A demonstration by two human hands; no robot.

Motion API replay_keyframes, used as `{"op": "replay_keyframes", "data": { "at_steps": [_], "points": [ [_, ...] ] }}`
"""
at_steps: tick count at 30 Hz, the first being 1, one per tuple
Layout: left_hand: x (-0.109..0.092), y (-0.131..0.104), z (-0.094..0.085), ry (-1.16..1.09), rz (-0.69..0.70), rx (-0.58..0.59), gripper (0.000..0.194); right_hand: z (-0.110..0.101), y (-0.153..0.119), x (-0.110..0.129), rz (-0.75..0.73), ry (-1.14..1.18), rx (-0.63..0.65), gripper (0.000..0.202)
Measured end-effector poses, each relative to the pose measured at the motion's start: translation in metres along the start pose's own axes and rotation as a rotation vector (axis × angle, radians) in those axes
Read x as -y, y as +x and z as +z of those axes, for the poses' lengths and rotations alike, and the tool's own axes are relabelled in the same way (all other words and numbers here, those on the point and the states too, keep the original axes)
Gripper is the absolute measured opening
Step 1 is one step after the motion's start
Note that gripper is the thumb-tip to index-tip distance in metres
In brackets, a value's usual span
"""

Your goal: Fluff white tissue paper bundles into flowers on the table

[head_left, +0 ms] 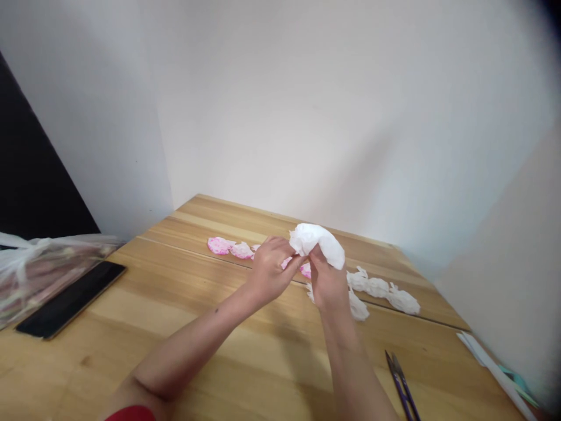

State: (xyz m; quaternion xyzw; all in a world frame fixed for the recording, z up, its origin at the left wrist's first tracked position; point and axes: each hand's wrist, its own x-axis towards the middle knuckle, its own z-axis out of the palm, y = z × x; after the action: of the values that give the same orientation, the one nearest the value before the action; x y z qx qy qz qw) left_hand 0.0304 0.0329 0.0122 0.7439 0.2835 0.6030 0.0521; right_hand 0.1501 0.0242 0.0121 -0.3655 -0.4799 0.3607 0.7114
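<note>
A bunched piece of white tissue paper (331,244) is held up above the table between both hands. My left hand (272,270) pinches at its lower left side, with thumb and fingers close together. From below, my right hand (328,282) grips its gathered underside, thumb pressed against it. Behind the hands lies a row of tissue paper flowers: pink-edged ones (220,245) to the left, plain white ones (403,299) to the right. Part of this row is hidden by my hands.
Purple-handled thread snips (402,383) lie near the front right. A black phone (72,299) rests at the left beside a clear plastic bag (48,266) of thin items. White strips (493,368) lie along the right edge of the wooden table (184,327). Walls rise behind it.
</note>
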Motion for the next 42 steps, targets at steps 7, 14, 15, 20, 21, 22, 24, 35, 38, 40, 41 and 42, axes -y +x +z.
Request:
{"op": "replay_keyframes", "data": {
  "at_steps": [7,14,15,20,21,22,24,35,38,40,41,42],
  "points": [
    [-0.011,0.002,-0.009,0.03,0.035,0.099,0.027,-0.008,-0.01,0.003,-0.058,-0.024,-0.03,0.021],
    [-0.012,0.014,-0.034,0.087,0.017,0.243,0.025,-0.002,-0.014,0.005,-0.062,-0.159,-0.027,0.03],
    [-0.013,0.016,-0.038,0.077,0.007,0.271,0.025,-0.002,-0.016,0.005,-0.071,-0.206,-0.042,0.032],
    [-0.012,0.02,-0.051,-0.041,-0.001,0.415,0.024,-0.01,-0.034,0.001,-0.162,-0.436,-0.196,0.034],
    [-0.012,0.019,-0.052,-0.056,0.004,0.431,0.024,-0.012,-0.038,0.0,-0.182,-0.469,-0.221,0.033],
    [-0.011,0.019,-0.052,-0.066,0.008,0.444,0.024,-0.013,-0.041,-0.001,-0.201,-0.499,-0.238,0.033],
    [-0.01,0.019,-0.052,-0.077,0.017,0.467,0.023,-0.015,-0.044,-0.003,-0.227,-0.548,-0.26,0.031],
    [-0.014,0.016,-0.05,-0.116,0.002,0.456,0.021,-0.013,-0.046,0.003,-0.281,-0.551,-0.271,0.029],
    [-0.017,0.015,-0.049,-0.136,-0.021,0.442,0.021,-0.012,-0.048,0.007,-0.303,-0.53,-0.236,0.026],
    [-0.019,0.015,-0.05,-0.151,-0.034,0.439,0.023,-0.016,-0.049,0.007,-0.307,-0.521,-0.204,0.022],
    [-0.02,0.015,-0.051,-0.162,-0.035,0.438,0.024,-0.018,-0.049,0.006,-0.301,-0.514,-0.192,0.021],
    [-0.021,0.015,-0.052,-0.18,-0.034,0.438,0.024,-0.021,-0.049,0.005,-0.287,-0.504,-0.188,0.02]
  ]
}}
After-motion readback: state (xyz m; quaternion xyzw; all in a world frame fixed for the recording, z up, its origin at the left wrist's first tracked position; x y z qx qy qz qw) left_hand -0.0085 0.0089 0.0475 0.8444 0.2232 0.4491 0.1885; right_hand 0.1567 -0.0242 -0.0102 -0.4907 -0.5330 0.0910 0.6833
